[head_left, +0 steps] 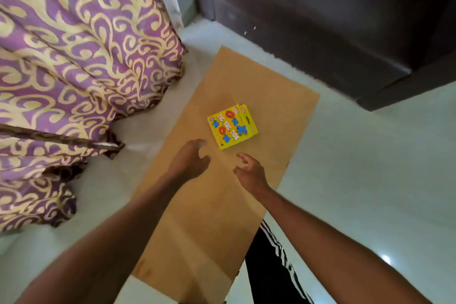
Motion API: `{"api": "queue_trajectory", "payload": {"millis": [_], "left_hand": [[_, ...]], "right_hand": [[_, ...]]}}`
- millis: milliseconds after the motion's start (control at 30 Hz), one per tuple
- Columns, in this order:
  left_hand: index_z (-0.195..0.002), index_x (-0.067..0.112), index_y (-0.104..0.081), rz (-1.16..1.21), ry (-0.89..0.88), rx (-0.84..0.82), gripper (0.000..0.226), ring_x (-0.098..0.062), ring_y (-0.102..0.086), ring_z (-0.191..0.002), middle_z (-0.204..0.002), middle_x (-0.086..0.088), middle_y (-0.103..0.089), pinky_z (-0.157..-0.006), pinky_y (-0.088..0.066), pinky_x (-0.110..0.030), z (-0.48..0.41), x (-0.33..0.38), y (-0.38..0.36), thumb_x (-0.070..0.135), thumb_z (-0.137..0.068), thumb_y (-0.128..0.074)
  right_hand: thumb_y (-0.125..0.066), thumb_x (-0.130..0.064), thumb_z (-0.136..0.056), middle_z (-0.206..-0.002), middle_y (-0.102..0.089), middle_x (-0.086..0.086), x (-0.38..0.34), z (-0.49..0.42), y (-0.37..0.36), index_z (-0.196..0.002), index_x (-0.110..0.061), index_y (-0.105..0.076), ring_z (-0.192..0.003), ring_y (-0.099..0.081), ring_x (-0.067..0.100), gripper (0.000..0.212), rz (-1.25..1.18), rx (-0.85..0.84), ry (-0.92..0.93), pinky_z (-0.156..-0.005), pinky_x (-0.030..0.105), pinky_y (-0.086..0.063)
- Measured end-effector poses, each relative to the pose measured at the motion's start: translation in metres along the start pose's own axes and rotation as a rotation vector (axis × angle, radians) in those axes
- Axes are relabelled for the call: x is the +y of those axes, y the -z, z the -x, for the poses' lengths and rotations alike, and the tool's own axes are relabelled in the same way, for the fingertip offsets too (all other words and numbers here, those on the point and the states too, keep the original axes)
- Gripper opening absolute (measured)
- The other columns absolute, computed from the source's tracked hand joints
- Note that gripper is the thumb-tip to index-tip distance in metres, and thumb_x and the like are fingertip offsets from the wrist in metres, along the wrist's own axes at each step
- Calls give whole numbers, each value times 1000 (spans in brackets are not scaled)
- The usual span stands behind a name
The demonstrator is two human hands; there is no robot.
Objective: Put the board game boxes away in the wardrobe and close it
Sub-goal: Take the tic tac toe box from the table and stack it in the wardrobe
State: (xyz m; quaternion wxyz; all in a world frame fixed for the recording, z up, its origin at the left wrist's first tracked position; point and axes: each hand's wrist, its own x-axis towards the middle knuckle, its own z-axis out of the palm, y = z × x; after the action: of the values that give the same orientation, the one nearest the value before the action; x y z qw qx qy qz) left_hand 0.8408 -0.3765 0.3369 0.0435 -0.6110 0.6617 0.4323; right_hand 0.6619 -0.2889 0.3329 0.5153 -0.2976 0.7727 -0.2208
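Observation:
A small stack of yellow Tic Tac Toe game boxes [232,127] lies flat on a long sheet of brown cardboard [276,96] spread on the floor. The top box shows red rings and blue crosses; a second yellow box peeks out beneath it at the far right edge. My left hand [190,158] hovers just short of the stack's near left corner, fingers curled and apart, holding nothing. My right hand [249,171] hangs a little nearer than the stack, to its right, fingers spread and empty. Neither hand touches the boxes. No wardrobe is in view.
A purple curtain [74,61] with cream swirls drapes onto the pale tiled floor [370,168] at the left. A dark brown sofa [333,20] fills the far right. My leg in black trousers with white stripes [274,259] stands at the cardboard's near right edge.

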Motion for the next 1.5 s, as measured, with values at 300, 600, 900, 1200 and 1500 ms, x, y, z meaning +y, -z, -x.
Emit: {"api": "queue_trajectory", "payload": {"millis": [300,600,900,1200,1500], "left_hand": [[-151,13,-21,-279,29,-103,78,-32,-26,-144,-158,-8,-25,-111,-33,-50,-152,31,-33,29,-86,-59],[-131,13,-50,153,371,-239,78,-33,-64,-103,-120,-15,-62,-83,-56,-39,-125,7,-60,32,-56,-54],[-119,7,-60,846,599,-21,42,-21,-65,-100,-119,-9,-68,-74,-50,-29,30,7,-100,2,-77,-66],[-148,43,-21,667,369,314,83,-13,-64,-95,-111,15,-58,-77,-59,-37,252,-4,-113,13,-84,-66],[-149,43,-27,649,530,661,81,-16,-63,-91,-116,-3,-54,-82,-57,-39,516,-107,-187,22,-82,-68]], "right_hand": [[-58,-5,-84,-117,-63,-4,30,-135,-10,-135,-23,-55,-61,-47,-3,55,-95,-154,-97,-60,15,-42],[-54,-4,-79,-133,-51,8,60,-154,7,-128,-28,-61,-116,-59,16,54,-67,-246,-49,-98,38,-52],[-55,2,-88,-132,-40,6,45,-69,38,-136,-24,-54,-123,-45,13,54,274,-455,120,-95,11,-42],[-65,0,-82,-130,-38,4,34,103,19,-133,-30,-55,-123,-43,16,60,452,-616,402,-94,10,-35],[-72,0,-77,-120,-39,-3,85,325,-94,-129,-35,-57,-115,-45,14,65,683,-822,755,-101,26,-45]]}}
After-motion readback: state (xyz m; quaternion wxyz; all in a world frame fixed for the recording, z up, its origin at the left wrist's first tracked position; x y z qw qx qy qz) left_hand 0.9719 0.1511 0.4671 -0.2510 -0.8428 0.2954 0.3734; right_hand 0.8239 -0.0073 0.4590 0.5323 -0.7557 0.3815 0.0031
